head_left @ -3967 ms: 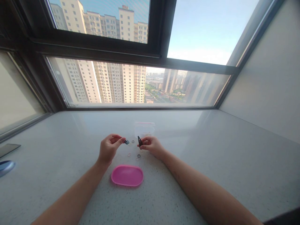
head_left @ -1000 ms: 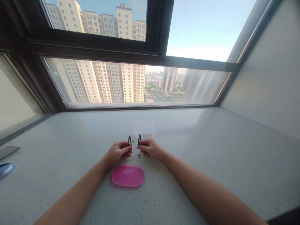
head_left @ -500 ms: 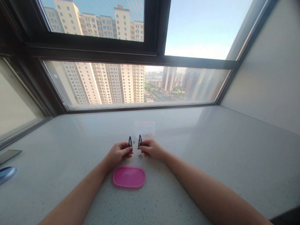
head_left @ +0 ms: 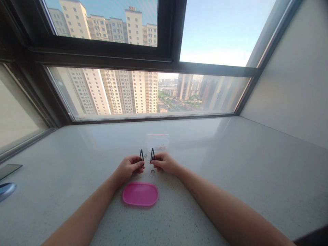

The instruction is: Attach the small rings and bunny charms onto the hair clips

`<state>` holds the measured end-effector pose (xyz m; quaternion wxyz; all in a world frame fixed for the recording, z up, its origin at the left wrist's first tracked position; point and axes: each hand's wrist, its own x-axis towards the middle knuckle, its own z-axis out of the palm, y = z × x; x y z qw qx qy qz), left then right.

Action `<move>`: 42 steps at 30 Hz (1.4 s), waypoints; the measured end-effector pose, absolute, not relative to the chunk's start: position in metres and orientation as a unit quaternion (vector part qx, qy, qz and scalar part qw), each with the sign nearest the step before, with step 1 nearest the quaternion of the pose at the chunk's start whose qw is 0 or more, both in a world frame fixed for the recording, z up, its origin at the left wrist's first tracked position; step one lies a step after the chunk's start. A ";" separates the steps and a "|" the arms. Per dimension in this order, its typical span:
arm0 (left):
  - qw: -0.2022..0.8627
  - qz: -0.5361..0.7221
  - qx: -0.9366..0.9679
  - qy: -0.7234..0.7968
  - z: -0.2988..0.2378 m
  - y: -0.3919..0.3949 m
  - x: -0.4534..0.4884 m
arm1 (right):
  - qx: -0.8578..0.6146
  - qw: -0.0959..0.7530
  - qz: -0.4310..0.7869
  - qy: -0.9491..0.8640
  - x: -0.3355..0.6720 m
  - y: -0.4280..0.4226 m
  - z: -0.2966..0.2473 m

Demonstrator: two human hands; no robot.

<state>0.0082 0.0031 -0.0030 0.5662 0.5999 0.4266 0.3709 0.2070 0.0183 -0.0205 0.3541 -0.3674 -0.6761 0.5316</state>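
Note:
My left hand [head_left: 132, 165] pinches a black snap hair clip [head_left: 141, 155] upright between thumb and fingers. A second black snap hair clip [head_left: 152, 154] stands upright in the pinch of my right hand [head_left: 164, 162]. The two clips are apart, with a narrow gap between them. In that gap a small dark ring [head_left: 146, 155] lies on the pale counter. Another dark ring [head_left: 152, 171] rests just below my right fingers, beside a faint thin loop. Nearest to me is a pink oval tray [head_left: 140, 194] with nothing visible in it.
Beyond my hands lies a clear zip bag [head_left: 158, 141] with small pieces inside. At the left edge are a flat dark object [head_left: 10, 170] and a shiny blue rounded object [head_left: 7, 191]. The speckled counter [head_left: 205, 143] ends at a dark window frame [head_left: 153, 119], with a white wall on the right.
Both hands hold their clips in the same pose as before. The whole view has shifted very slightly; otherwise nothing has visibly moved.

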 end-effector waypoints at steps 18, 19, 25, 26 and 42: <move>0.565 0.357 0.616 0.417 -0.006 0.005 0.006 | -0.364 0.357 0.528 -0.679 0.207 0.017 -0.020; 0.565 0.356 0.615 0.418 -0.006 0.005 0.006 | -0.363 0.358 0.527 -0.680 0.207 0.017 -0.020; 0.570 0.357 0.605 0.425 -0.006 0.006 0.006 | -0.365 0.355 0.522 -0.685 0.207 0.018 -0.022; 0.571 0.357 0.603 0.428 -0.006 0.006 0.006 | -0.365 0.354 0.522 -0.684 0.207 0.018 -0.022; 0.579 0.358 0.601 0.418 -0.010 0.009 0.005 | -0.363 0.352 0.521 -0.688 0.207 0.017 -0.020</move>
